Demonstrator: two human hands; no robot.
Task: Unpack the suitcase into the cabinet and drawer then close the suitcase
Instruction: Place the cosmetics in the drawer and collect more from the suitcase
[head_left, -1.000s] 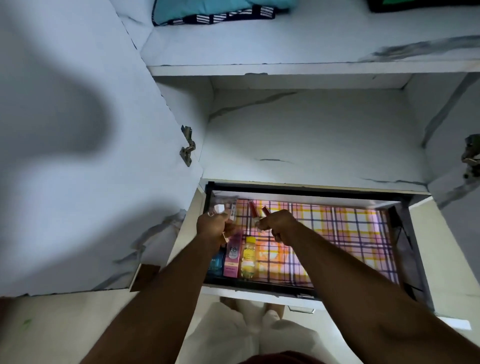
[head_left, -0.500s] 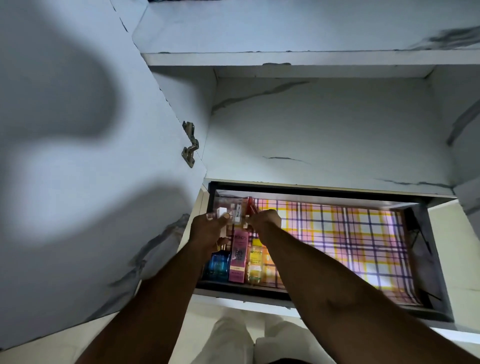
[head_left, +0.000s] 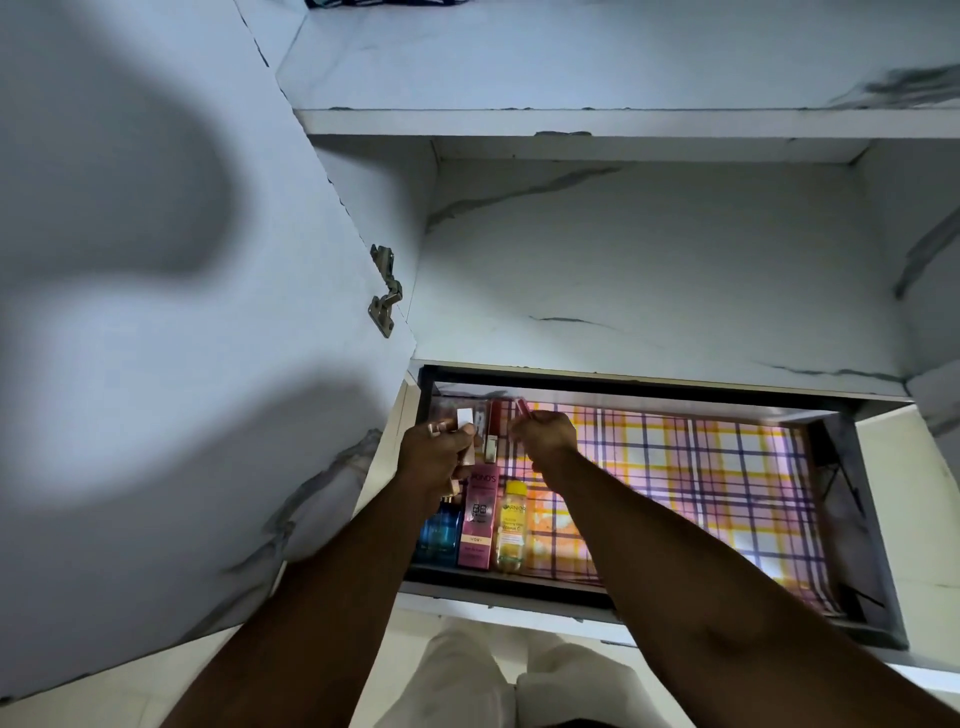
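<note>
Both hands are inside the open drawer (head_left: 852, 525), at its far left corner. The left hand (head_left: 441, 449) grasps a small white-capped item (head_left: 465, 417); what else it holds cannot be told. The right hand (head_left: 545, 431) is curled round a slim red tube (head_left: 522, 408), whose tip points toward 11 o'clock. Already stowed at 6 o'clock from the hands, along the left wall: a blue bottle (head_left: 441, 530), a pink box (head_left: 480, 519) and a yellow bottle (head_left: 511, 525), long axes running 12 to 6. A dark red stick (head_left: 494, 415) lies between the hands. Judgement: the free slot lies at 12 o'clock, nearer the right hand; the tube should go in parallel to its neighbours. The suitcase is not in view.
</note>
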